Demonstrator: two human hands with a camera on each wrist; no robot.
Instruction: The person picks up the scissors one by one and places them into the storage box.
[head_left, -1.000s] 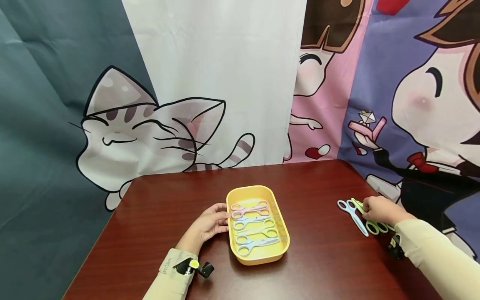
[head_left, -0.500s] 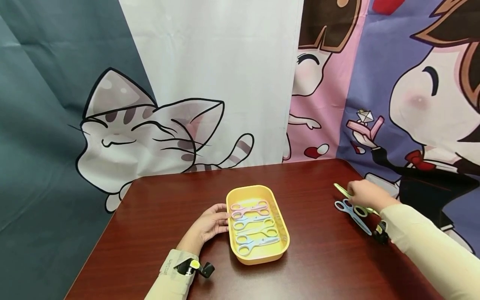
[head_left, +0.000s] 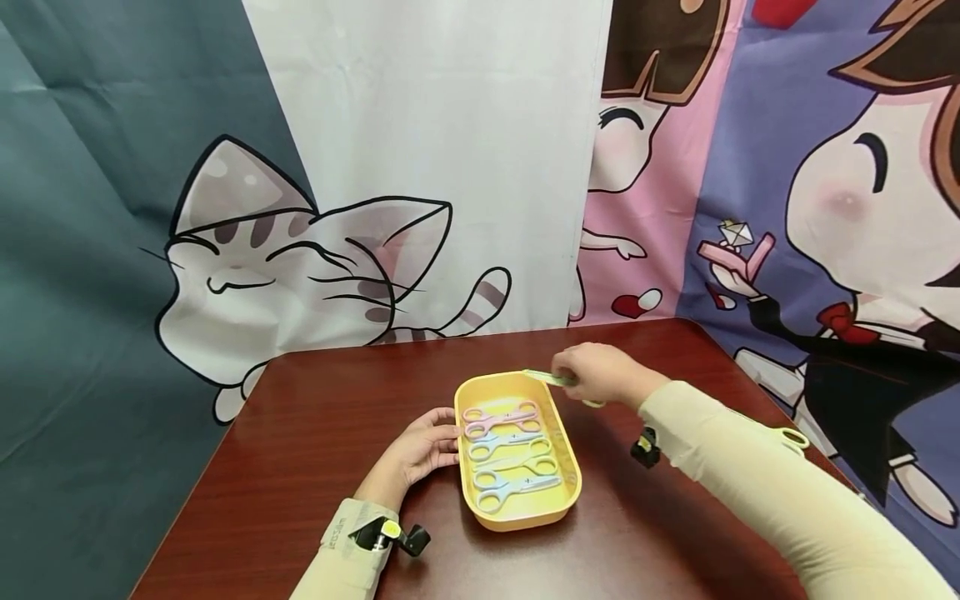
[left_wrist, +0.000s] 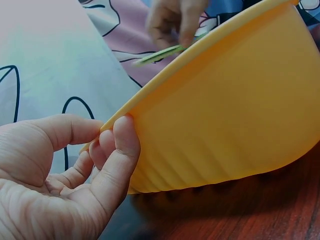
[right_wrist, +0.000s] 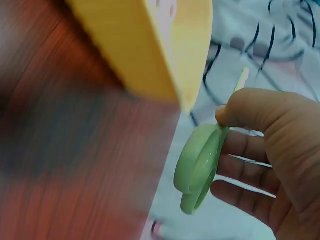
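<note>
My left hand [head_left: 417,444] pinches the left rim of a yellow tray [head_left: 517,522], thumb on top and fingers against the outer wall in the left wrist view. Inside lie several pairs of scissors in a column: pink scissors [head_left: 501,418] at the far end, then blue, yellow-green, and blue scissors [head_left: 517,487] nearest me. My right hand [head_left: 600,372] grips light green scissors [head_left: 546,377] near the tray's far right corner, blades pointing left over the rim. In the right wrist view, the green handle loops [right_wrist: 197,160] hang below the thumb.
A green scissors handle [head_left: 792,437] shows past the right sleeve [head_left: 750,458], which hides the rest of that spot. The dark red table [head_left: 315,467] ends at a cartoon-printed cloth [head_left: 450,167] behind it.
My right hand has lifted green scissors off the pile at the right and carried them left to the tray's far corner. The left hand and tray stay in place.
</note>
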